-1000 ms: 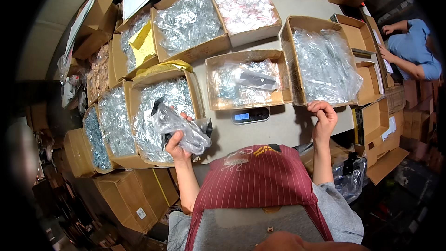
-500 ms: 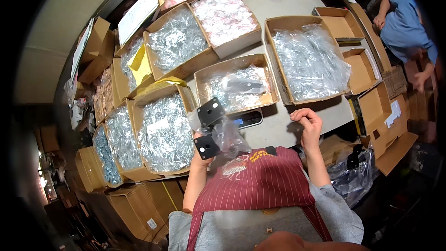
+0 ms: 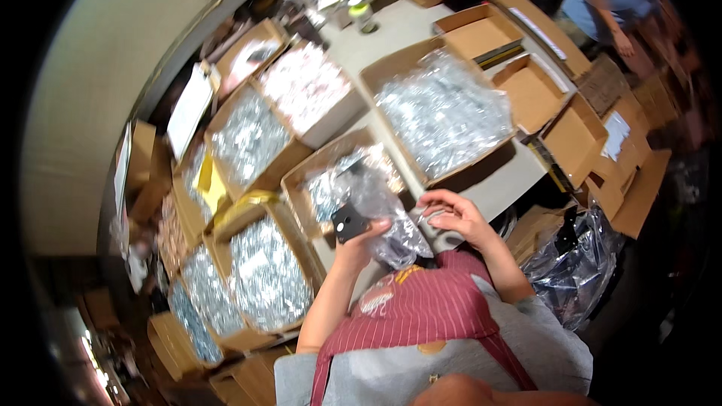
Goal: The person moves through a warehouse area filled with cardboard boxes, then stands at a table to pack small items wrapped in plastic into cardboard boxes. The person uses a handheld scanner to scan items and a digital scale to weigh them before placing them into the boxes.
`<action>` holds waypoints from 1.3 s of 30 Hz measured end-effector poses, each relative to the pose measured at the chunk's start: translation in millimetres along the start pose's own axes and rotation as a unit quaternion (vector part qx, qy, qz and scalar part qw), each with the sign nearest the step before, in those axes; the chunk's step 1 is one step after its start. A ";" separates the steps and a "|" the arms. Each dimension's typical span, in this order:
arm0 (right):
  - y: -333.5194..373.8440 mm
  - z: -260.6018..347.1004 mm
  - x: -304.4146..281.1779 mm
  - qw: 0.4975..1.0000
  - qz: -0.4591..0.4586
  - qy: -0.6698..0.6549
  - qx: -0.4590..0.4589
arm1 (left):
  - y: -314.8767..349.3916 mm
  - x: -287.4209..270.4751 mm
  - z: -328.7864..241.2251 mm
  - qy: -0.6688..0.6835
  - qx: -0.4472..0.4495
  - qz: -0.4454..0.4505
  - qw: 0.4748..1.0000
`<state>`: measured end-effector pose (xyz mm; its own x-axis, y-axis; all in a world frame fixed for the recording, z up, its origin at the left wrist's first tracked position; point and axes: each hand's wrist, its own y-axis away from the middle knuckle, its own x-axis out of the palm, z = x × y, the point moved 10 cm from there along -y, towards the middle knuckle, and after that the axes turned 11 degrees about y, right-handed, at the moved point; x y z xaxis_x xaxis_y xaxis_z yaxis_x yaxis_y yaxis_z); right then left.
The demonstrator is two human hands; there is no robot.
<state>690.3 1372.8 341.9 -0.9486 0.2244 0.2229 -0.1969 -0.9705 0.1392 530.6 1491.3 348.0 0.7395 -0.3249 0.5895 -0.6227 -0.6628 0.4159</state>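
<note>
My left hand (image 3: 356, 249) is closed around a clear plastic bag (image 3: 392, 231) and a black square plate (image 3: 348, 223) with round holes. The plate stands up at the thumb side, and the bag spreads to the right in front of my apron. Close by the bag's right edge, my right hand (image 3: 468, 224) has its fingers curled toward the thumb. A small pale patch shows at those fingertips, too blurred to name. Behind the hands is an open carton (image 3: 301, 174) with small bagged parts in it.
A large carton of clear bags (image 3: 365, 75) stands ahead to the right, with shallow cartons (image 3: 575, 143) beyond it. More cartons of bagged metal parts (image 3: 269, 274) line the left. A green-labelled bottle (image 3: 362, 16) stands far back. Another person (image 3: 613, 0) is at far right.
My view has turned, so the table appears tilted. My left hand has brought the bag and plates rightward, and my right hand has come in close to the bag.
</note>
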 end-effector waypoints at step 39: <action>7.2 -42.4 -174.7 0.678 -0.401 0.603 -0.127 | -237.2 110.1 -151.7 -0.312 0.193 0.188 0.911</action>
<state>844.1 1322.8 263.1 0.0049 0.6022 -0.7983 -0.6601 -0.5978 -0.4549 721.0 1715.1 419.4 0.5686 -0.8185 0.0823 -0.8149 -0.5741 -0.0793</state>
